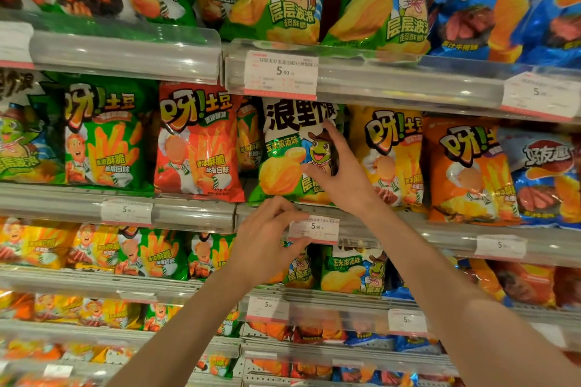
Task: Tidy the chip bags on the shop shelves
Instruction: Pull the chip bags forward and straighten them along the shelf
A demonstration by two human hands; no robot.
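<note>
A green and white chip bag with a cartoon turtle [284, 154] stands upright on the second shelf, at the middle. My right hand [341, 173] lies on its front right side, fingers spread, thumb pressing the bag. My left hand [270, 239] is just below the bag at the shelf's front rail [195, 214], with its fingers pinching the left end of a white price label [316, 229]. A red bag [198, 144] stands to the left and a yellow bag [393, 157] to the right.
Shelves full of upright chip bags fill the whole view: green ones [103, 135] at left, orange [468, 173] and blue [547, 176] at right, more rows above and below. Clear plastic rails with price tags [281, 74] run along each shelf front.
</note>
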